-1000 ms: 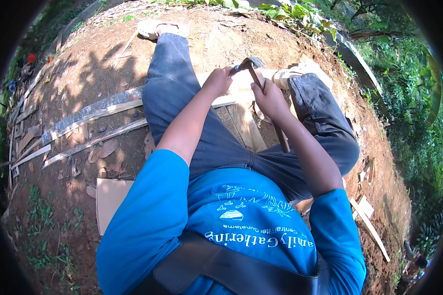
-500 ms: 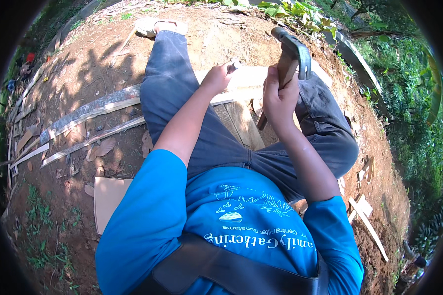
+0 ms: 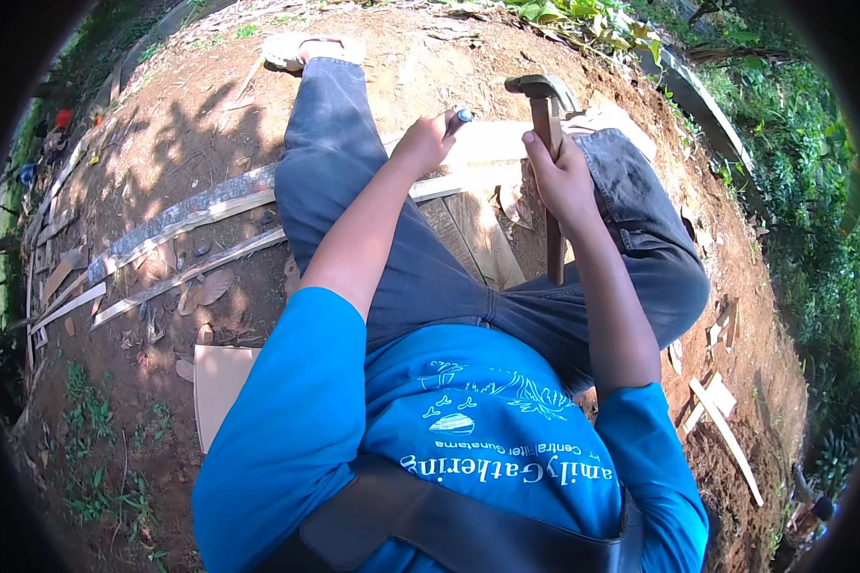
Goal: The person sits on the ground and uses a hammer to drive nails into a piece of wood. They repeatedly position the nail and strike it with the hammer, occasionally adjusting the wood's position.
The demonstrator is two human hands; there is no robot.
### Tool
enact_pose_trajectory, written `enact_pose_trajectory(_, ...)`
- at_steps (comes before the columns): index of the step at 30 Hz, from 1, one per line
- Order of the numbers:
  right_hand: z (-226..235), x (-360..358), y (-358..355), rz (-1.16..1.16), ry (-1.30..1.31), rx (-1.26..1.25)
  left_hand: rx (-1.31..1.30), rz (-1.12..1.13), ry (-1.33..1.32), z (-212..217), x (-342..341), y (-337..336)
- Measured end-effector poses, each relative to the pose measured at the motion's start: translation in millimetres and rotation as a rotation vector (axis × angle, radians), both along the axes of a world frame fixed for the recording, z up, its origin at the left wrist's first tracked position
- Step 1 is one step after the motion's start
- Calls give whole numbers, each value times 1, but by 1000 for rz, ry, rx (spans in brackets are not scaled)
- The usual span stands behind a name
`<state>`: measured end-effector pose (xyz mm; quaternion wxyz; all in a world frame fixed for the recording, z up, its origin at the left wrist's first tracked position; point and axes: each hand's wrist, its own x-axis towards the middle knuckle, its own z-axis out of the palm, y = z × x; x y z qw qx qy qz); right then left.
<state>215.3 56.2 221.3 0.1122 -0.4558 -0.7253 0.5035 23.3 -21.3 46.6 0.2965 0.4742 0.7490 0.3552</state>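
My right hand (image 3: 566, 183) is closed around the wooden handle of a claw hammer (image 3: 547, 116). The hammer stands upright, its dark metal head at the top and the handle's butt showing below my fist. In my left hand (image 3: 422, 147) I grip an upright tool handle with a rounded blue-grey end (image 3: 460, 117); its lower part is hidden, so its kind does not show. Behind both hands lies a pale wooden plank (image 3: 495, 146), crossing under my legs. The left fist is close over it, and the hammer head is to the right of the left hand, apart from it.
Shorter boards (image 3: 468, 234) lie between my thighs. Long strips of wood (image 3: 191, 212) stretch left over brown soil. A cardboard piece (image 3: 222, 382) is by my left elbow, wood scraps (image 3: 712, 401) at the right. Green plants (image 3: 774, 143) and a low edging (image 3: 702, 100) border the ground.
The hammer's head has turned from facing me to lying sideways, and the handle has swung more upright. My right hand shifted slightly right. My left hand keeps its grip in nearly the same place.
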Motion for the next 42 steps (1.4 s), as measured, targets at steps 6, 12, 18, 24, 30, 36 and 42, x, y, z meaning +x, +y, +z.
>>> enact_pose_trajectory(6, -12, 25, -8, -257, 164, -363, 51, 310, -253, -36, -62, 25)
enact_pose_trajectory(12, -17, 37, 2, -306, 224, -452, 91, 34, -190, 5, -21, 23)
enact_pose_trajectory(18, -12, 23, -8, -210, 227, -489, 104, 206, -6, 4, -3, -16)
enact_pose_trajectory(24, -10, 23, -14, -219, 196, -493, 69, 456, -77, -16, -16, -21)
enact_pose_trajectory(30, -15, 28, -11, -231, 211, -496, 0, 362, -26, -5, -7, -21)
enact_pose_trajectory(36, -19, 27, -11, -206, 212, -542, 9, 344, -50, -2, -1, -19)
enact_pose_trajectory(42, -21, 26, -12, -196, 200, -531, -2, 307, -32, -2, 2, -17)
